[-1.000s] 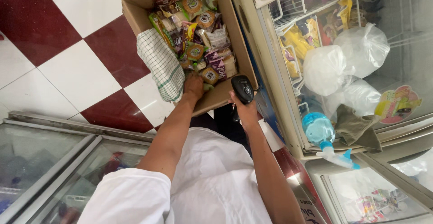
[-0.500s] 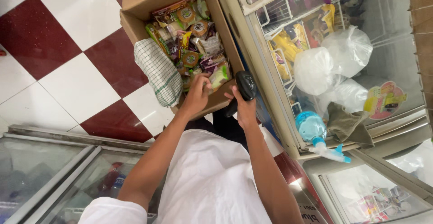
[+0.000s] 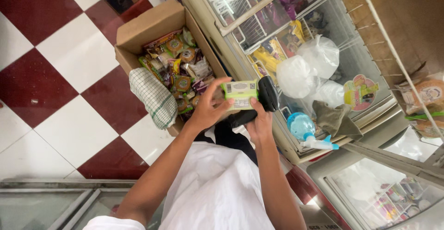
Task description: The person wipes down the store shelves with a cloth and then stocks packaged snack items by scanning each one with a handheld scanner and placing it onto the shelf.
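Packet [image 3: 240,94], small, rectangular and pale green with a white label panel facing up, is pinched at its end by the left hand [image 3: 208,109], above the open cardboard box [image 3: 148,26] of snack packs. A black handheld scanner [image 3: 266,96] is gripped by the right hand [image 3: 260,126], its head apparently touching the packet's other end.

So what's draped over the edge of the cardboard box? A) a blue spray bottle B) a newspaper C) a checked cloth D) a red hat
C: a white cloth with green checks hangs over the side of the open cardboard box of snack packets.
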